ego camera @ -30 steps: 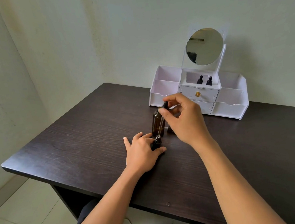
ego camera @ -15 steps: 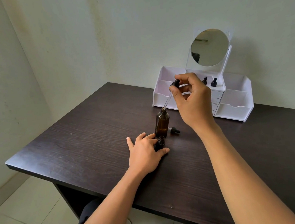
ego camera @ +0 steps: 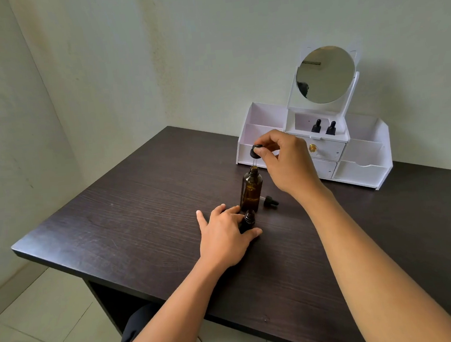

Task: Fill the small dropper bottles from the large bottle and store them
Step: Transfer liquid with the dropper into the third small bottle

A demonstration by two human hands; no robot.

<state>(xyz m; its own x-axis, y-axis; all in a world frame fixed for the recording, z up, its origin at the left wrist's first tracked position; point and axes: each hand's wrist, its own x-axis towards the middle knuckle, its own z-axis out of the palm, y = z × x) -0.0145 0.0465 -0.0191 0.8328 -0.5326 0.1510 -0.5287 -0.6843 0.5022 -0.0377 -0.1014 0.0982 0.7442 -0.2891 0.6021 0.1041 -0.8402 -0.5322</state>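
Dark wood-grain counter (ego camera: 140,205). Left hand (ego camera: 224,236): fingers and thumb curled round small amber glass dropper bottle (ego camera: 249,219), upright, uncapped, near centre. Just behind it: large amber glass bottle (ego camera: 251,190), upright, uncapped, fill level unclear. Over its neck: black-capped glass dropper (ego camera: 255,151), tip at the mouth, pinched by fingers of right hand (ego camera: 286,162). Right of it: loose black dropper cap (ego camera: 270,201), lying flat. Far right: white plastic organiser with round mirror (ego camera: 363,171); upper middle compartment holds two black-capped dropper bottles (ego camera: 316,126).

Dark wood table (ego camera: 129,206), large amber bottle (ego camera: 251,191) upright, small bottle (ego camera: 249,219) near it, dropper cap (ego camera: 270,201) lying beside, white organizer (ego camera: 361,173) behind.
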